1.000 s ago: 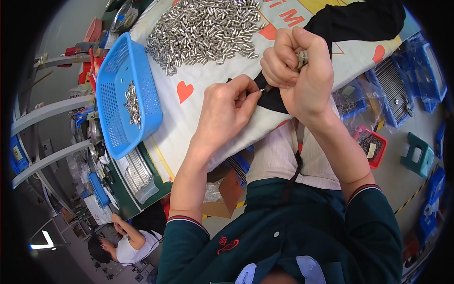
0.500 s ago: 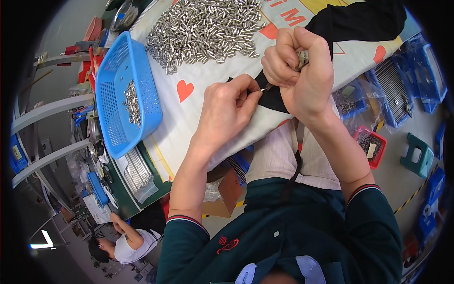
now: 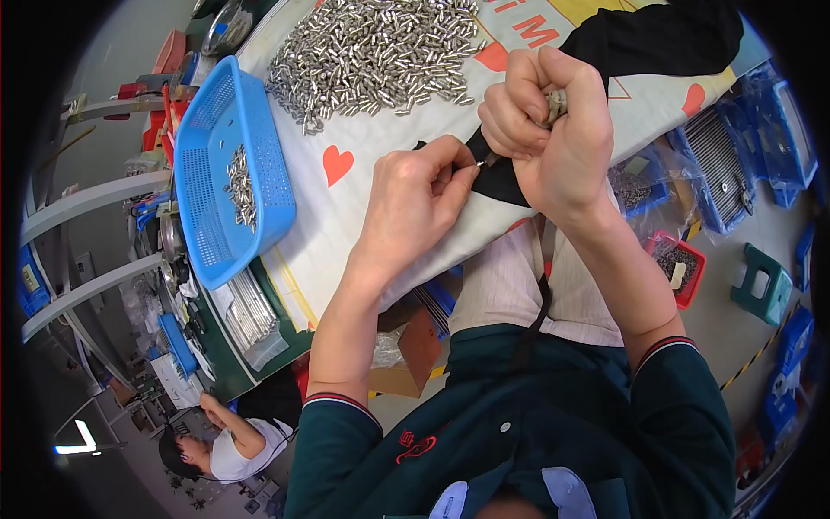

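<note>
Watching from my end through the head view: both hands up close together over the near edge of the table. Left hand (image 3: 415, 186) has thumb and forefinger pinched on a small metal piece (image 3: 480, 163); only its bright tip shows, poking out to the right. Right hand (image 3: 558, 143) is curled into a fist, fingers wrapped round a pale grey thing (image 3: 556, 105). I can't make out its full shape.

Key relation: the piece sits in the narrow gap between the hands, in the left fingertips, just left of the right fist. From what shows, I judge its long axis to run roughly sideways, pointing at the right hand; most of its length is hidden, so no firmer reading. Left is the nearer hand, being in contact; whether the right touches it, I cannot tell.

Black cloth (image 3: 501, 188) lies under the gap, on a white tablecloth (image 3: 316, 216). Beyond the hands, toward the far left, a heap of metal pieces (image 3: 372, 60). Left of the left hand, well apart, a blue basket (image 3: 278, 186) with a smaller batch (image 3: 242, 190) inside.
</note>
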The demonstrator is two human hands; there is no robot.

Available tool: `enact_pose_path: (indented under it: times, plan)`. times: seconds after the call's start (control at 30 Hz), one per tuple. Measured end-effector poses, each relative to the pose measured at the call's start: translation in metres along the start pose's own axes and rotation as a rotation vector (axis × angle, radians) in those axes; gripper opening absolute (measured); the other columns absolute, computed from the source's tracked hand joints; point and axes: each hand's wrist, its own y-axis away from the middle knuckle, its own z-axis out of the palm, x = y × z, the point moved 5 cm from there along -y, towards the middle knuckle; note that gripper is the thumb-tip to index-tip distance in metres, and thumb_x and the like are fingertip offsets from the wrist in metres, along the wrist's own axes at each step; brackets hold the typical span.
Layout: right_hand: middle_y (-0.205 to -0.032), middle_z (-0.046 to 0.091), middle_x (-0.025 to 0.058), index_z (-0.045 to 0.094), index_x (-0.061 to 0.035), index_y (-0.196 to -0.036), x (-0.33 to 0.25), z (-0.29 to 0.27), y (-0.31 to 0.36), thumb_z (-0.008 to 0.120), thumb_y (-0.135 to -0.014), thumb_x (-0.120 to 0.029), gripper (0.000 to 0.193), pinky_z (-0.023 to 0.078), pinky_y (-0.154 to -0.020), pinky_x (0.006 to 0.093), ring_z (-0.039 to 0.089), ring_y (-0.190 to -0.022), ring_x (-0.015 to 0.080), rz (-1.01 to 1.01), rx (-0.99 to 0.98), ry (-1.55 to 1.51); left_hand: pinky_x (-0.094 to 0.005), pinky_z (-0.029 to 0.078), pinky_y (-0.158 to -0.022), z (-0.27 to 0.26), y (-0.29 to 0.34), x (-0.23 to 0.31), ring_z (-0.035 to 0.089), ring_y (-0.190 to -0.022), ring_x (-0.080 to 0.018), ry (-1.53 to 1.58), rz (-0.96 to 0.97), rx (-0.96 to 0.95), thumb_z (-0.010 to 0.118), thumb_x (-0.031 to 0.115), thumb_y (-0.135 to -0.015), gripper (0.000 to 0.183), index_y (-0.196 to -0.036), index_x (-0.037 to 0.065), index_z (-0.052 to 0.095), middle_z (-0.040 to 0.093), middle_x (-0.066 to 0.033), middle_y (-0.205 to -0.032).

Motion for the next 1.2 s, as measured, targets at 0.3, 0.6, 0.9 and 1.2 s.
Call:
enact_pose_path:
  times: [0.3,0.6,0.9,1.2]
  plan:
    - [-0.041,0.023,-0.0036,0.026,-0.0111,-0.054,0.004,-0.001,-0.004,0.028,-0.085,-0.029,0.036,0.014,-0.038,0.0235,0.014,-0.04,0.0063,-0.004,-0.028,0.056,-0.028,0.036,-0.042,-0.001,-0.002,0.002,0.043,-0.039,-0.016,-0.019,-0.02,-0.013,0.058,0.0,-0.069,0.005,-0.068,-0.002,0.054,0.046,-0.0094,-0.046]
    - [-0.043,0.023,-0.0039,0.028,-0.0091,-0.055,0.006,0.01,-0.003,0.03,-0.086,-0.025,0.035,0.013,-0.038,0.0225,0.017,-0.039,0.0046,-0.079,-0.087,0.16,-0.0268,0.034,-0.042,-0.001,-0.006,0.0,0.038,-0.039,-0.0123,0.058,-0.033,-0.038,0.06,0.0,-0.068,0.007,-0.066,-0.004,0.054,0.044,-0.0092,-0.045]
    - [-0.041,0.021,-0.0035,0.026,-0.0119,-0.056,0.004,-0.013,-0.004,0.028,-0.084,-0.025,0.03,0.015,-0.036,0.0225,0.016,-0.038,0.0062,0.038,0.04,-0.074,-0.0258,0.032,-0.042,-0.006,-0.002,-0.002,0.036,-0.042,-0.0089,-0.008,-0.109,-0.045,0.064,0.004,-0.068,0.01,-0.073,-0.002,0.058,0.044,-0.0044,-0.047]
    - [-0.041,0.023,-0.0033,0.027,-0.0114,-0.056,0.006,-0.006,-0.008,0.028,-0.083,-0.024,0.03,0.013,-0.035,0.0225,0.015,-0.037,0.0057,0.047,0.001,-0.029,-0.0266,0.03,-0.041,-0.002,-0.003,0.002,0.033,-0.04,-0.0089,-0.015,-0.041,-0.03,0.064,0.006,-0.069,0.011,-0.075,-0.001,0.058,0.033,-0.0009,-0.044]
